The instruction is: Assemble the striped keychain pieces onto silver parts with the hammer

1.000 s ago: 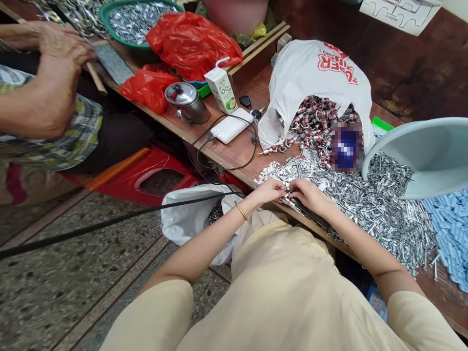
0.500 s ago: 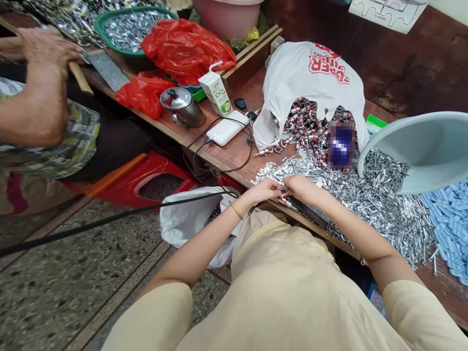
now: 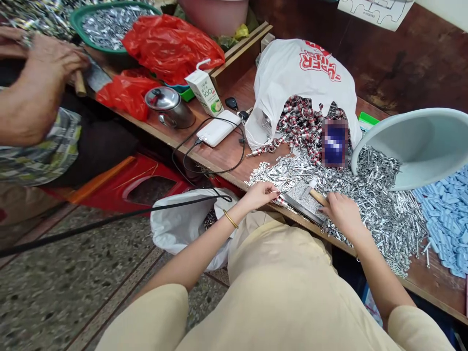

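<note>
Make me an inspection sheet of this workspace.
Surface: brown table, largely covered on the right by metal pieces and blue pieces.
Job's things: red-and-silver parts heaped at the white bag; tipped basin with metal pieces at its mouth.
Clutter: carton, lidded cup, power bank, keys, red bags.
Hands: left hand pinches a red-and-silver part; right hand grips a hammer.
Cables: thin cable loops by the power bank; thick cord crosses above the floor.
Surroundings: another person's hand, red stool.
</note>
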Tool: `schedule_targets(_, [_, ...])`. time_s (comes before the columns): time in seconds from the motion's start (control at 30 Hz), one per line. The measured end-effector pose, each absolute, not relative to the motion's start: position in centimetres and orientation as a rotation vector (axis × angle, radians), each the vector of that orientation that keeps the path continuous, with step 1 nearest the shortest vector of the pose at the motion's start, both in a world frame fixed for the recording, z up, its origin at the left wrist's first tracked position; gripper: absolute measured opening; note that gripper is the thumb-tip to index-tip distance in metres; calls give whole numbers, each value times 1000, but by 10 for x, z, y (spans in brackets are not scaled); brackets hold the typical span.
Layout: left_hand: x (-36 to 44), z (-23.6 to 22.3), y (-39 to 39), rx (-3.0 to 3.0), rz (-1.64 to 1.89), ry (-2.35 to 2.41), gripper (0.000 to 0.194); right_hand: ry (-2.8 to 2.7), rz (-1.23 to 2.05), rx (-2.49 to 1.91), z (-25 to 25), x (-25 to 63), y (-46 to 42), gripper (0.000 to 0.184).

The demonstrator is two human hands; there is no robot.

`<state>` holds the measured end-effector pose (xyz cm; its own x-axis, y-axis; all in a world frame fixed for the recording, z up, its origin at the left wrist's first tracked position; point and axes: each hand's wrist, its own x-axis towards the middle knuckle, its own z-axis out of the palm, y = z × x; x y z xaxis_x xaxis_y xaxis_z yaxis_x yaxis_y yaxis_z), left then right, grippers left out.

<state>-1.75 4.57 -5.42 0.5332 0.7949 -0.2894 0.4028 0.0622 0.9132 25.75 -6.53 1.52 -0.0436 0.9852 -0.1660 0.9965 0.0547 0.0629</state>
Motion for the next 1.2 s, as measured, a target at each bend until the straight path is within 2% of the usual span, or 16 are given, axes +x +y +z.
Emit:
schedule_targets(0.13, [-16, -56, 43, 1604, 414, 1069, 12, 2169, -202, 2088, 5, 276, -86, 9])
schedule_targets(0.27, [-15, -57, 40, 1619, 436, 1071, 13, 2355, -283, 2138, 22, 269, -91, 33])
schedule_targets(0.4, [-14, -54, 39, 1610, 431, 1085, 13, 2449, -424, 1918, 45, 245, -94, 49])
schedule_targets(0.67, [-15, -46, 38, 1646, 430, 1094, 10, 2486, -132, 1706, 36, 215, -92, 69])
schedule_targets(1.0, [-16, -43, 37, 1632, 450, 1077, 11, 2418, -154, 1688, 34, 206, -95, 69])
schedule_targets(1.2, [-19, -29, 33, 1846, 399, 1124, 20, 2393, -229, 1760, 38, 209, -89, 68])
